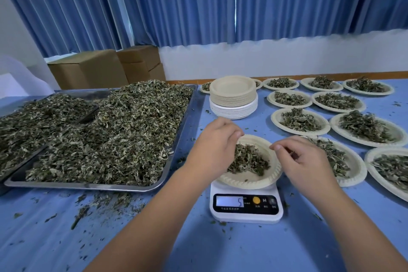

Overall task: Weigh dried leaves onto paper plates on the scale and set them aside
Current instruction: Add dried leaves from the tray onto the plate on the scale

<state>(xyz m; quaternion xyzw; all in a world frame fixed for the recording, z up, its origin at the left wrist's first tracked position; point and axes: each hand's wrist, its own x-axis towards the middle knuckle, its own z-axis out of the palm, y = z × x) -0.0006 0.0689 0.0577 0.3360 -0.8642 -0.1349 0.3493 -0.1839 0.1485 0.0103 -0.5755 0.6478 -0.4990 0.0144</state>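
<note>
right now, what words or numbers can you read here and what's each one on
"5": on the lit display of the scale.
"M": on the scale front panel, right of the yellow button.
Small print under the display and buttons: too small to read.
Cardboard boxes and stack of paper plates: no text visible.

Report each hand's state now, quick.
Left hand: fingers curled over the plate on the scale; whether it holds anything cannot be told.
Right hand: appears to pinch a few dried leaves.
</note>
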